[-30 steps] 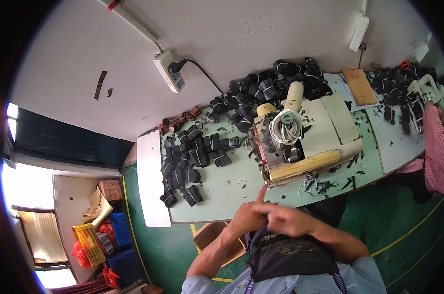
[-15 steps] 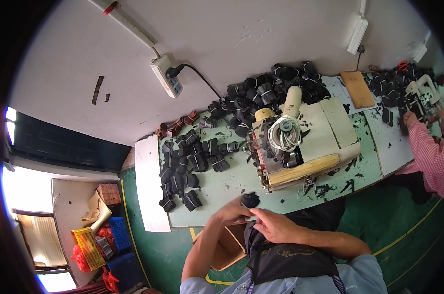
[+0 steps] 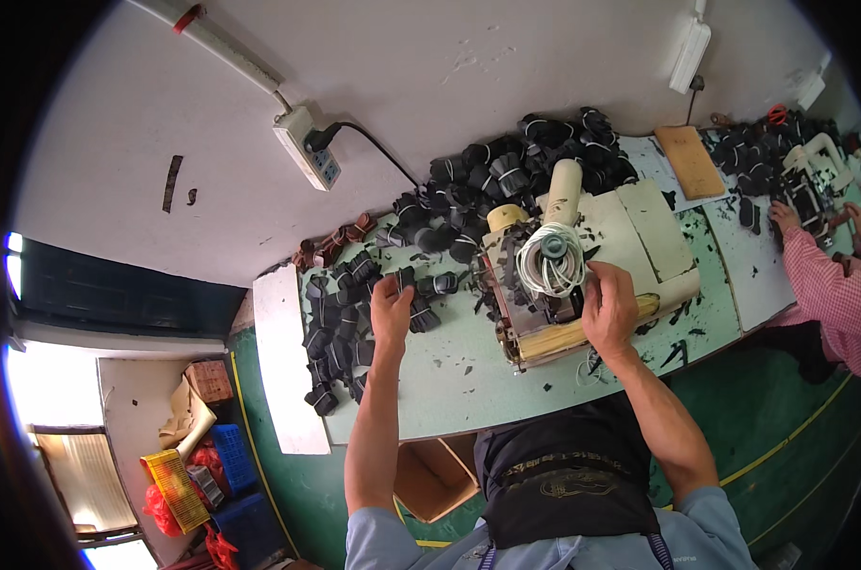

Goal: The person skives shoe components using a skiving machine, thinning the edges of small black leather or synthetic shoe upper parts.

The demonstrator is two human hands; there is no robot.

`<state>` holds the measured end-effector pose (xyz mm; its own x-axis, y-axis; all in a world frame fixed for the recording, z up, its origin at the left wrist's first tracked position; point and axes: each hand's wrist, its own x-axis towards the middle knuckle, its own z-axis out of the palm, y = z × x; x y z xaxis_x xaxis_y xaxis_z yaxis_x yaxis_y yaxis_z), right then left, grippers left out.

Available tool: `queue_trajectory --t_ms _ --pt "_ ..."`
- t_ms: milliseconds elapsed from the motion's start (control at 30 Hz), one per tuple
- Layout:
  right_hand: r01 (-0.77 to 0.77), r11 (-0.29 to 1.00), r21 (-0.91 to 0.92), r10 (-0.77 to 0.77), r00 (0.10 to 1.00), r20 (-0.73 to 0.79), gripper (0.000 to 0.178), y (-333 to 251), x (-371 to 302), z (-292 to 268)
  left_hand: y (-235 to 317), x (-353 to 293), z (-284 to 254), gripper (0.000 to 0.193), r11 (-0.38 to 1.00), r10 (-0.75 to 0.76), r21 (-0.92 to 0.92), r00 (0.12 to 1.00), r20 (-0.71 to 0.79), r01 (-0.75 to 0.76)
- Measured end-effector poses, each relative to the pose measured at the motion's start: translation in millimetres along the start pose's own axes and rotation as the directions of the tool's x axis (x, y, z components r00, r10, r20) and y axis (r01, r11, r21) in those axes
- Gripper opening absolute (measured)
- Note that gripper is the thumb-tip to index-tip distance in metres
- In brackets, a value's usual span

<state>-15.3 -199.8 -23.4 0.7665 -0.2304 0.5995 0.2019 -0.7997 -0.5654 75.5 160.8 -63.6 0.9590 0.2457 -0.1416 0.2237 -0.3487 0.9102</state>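
Note:
My left hand [image 3: 391, 309] reaches over the left part of the table, fingers curled at a black bundle [image 3: 404, 276] of strip-like pieces tied with a pale band. It is among several similar tied bundles [image 3: 338, 353]; my fingers partly hide where they meet it. On the cream sewing machine [image 3: 640, 233], a coil of thin white loops [image 3: 551, 275] hangs around a knob. My right hand [image 3: 611, 309] is at the right edge of this coil, thumb and fingers drawn together there. What lies between those fingertips is hidden.
More black bundles [image 3: 507, 173] are heaped behind the machine, with brown ones [image 3: 335, 249] by the wall. Dark scraps lie on the green tabletop [image 3: 449, 385]. An open cardboard box [image 3: 435, 480] stands below the edge. At right, a person in a pink checked sleeve [image 3: 834, 285] works at another machine.
My hands were together at the front edge with a small black bundle. They have parted: the left went forward to the bundles, the right to the white loops. The view shifted slightly.

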Motion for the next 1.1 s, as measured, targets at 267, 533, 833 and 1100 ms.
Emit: queue_trajectory --t_ms 267,533,833,1100 --pt "0.062 0.996 -0.069 -0.060 0.998 0.028 0.029 7 1 -3 -43 -44 33 0.059 0.823 0.030 0.563 0.986 -0.164 0.069" --pt "0.068 0.992 0.108 -0.066 0.998 -0.026 0.016 -22 -16 -23 -44 -80 20 0.051 0.901 -0.391 -0.170 0.917 0.082 0.399" --pt "-0.269 0.864 0.426 -0.018 0.828 0.560 0.012 -87 -71 -16 14 -190 34 0.047 0.463 -0.157 -0.494 0.617 0.771 0.736" --pt "0.105 0.972 0.212 -0.209 0.799 0.564 0.013 -95 -82 -30 27 -210 41 0.037 0.560 -0.219 -0.404 0.600 0.770 0.723"
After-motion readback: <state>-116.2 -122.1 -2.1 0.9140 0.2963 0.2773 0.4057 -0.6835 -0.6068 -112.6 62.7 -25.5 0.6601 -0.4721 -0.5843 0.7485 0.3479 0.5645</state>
